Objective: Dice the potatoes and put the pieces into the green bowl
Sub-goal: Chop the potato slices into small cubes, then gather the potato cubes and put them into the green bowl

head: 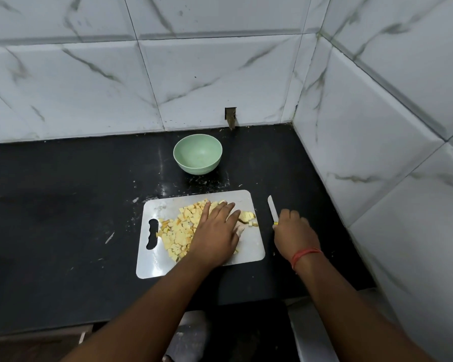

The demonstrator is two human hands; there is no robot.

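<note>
Resting flat, fingers straight, left hand (216, 231) on potato pieces (178, 231) atop cutting board (249, 246); right hand (293, 228) curled round knife (272, 210) just right of board. Green bowl (197, 154) beyond board, holding nothing visible. Risking pieces sliding off board edge if swept carelessly.

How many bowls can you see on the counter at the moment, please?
1. The green bowl stands on the black counter near the wall, beyond the cutting board. Nothing visible could hide another.
</note>
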